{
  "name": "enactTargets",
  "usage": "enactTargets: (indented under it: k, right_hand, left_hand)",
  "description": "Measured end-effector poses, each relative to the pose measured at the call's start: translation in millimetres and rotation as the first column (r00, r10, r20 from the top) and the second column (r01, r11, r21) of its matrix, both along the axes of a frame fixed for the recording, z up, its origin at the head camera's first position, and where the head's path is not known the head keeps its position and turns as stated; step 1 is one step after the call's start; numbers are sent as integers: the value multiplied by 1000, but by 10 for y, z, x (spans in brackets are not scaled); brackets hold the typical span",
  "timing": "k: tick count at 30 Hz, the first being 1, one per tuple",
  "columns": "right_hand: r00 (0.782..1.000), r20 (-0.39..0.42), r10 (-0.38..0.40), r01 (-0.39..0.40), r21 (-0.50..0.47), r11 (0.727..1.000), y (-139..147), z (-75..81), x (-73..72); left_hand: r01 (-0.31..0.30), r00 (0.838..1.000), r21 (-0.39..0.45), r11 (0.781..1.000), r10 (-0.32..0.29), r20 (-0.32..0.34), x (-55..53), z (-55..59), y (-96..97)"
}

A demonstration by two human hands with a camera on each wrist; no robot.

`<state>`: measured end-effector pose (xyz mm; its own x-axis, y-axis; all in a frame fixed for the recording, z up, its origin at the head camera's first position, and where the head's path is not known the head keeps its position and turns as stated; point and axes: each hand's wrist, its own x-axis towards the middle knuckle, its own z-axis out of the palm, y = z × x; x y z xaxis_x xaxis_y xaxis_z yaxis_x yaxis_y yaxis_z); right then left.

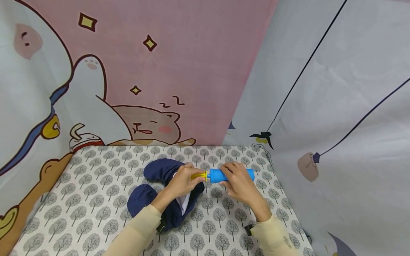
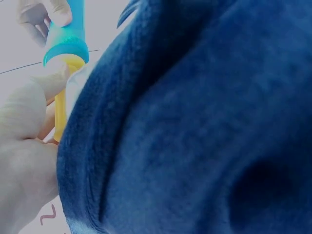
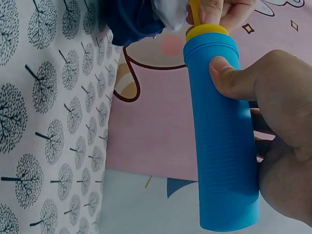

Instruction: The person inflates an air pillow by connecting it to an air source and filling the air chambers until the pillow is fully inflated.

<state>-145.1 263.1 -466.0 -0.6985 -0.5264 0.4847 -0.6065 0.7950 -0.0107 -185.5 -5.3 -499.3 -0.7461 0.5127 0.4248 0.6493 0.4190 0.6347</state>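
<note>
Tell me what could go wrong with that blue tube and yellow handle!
The blue tube might slip from the right fingers and drop. The left fingers grip the yellow handle close to the tube, so they could get pinched. The navy cloth sits close to the handle, so it might get in the way.

Head view: left forearm (image 1: pixel 142 225) comes in from 7 o'clock, aimed at 1; right forearm (image 1: pixel 273 234) from 5, aimed at 11. Both sleeved, wrists bare. Left hand (image 1: pixel 183 180) in a pinch, left thumb (image 2: pixel 54 80) toward 1 o'clock in its wrist view. Right hand (image 1: pixel 238 182) sits at 3 o'clock from the left one, near, not touching; fingers curled in a grip, right thumb (image 3: pixel 231 80) toward 10 in its wrist view.
</note>
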Motion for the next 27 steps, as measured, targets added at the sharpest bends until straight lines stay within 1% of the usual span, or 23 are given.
enactTargets:
  k: [6, 9, 13, 18, 21, 27]
  right_hand:
    - [1000, -1, 6, -6, -4, 1000, -27, -20, -8]
    - [1000, 9, -4, 4, -24, 1000, 33, -36, -1]
    - [999, 26, -25, 26, -43, 999, 178, -50, 17]
    - [999, 33, -33, 35, -54, 998, 401, -40, 44]
    - [999, 31, -36, 38, -61, 997, 536, -23, 58]
    - [998, 37, -44, 46, -72, 996, 773, 45, 85]
  left_hand:
    - [14, 1000, -24, 1000, -14, -19, -7, 19, -6]
    - [28, 998, -49, 998, -30, -51, -20, 36, -32]
    - [44, 996, -73, 996, -49, -75, -38, 46, -77]
    - [59, 997, -83, 995, -63, -46, -52, 46, -110]
    - [63, 997, -87, 994, -67, -46, -58, 36, -119]
    - [67, 994, -89, 994, -74, -77, -64, 25, -135]
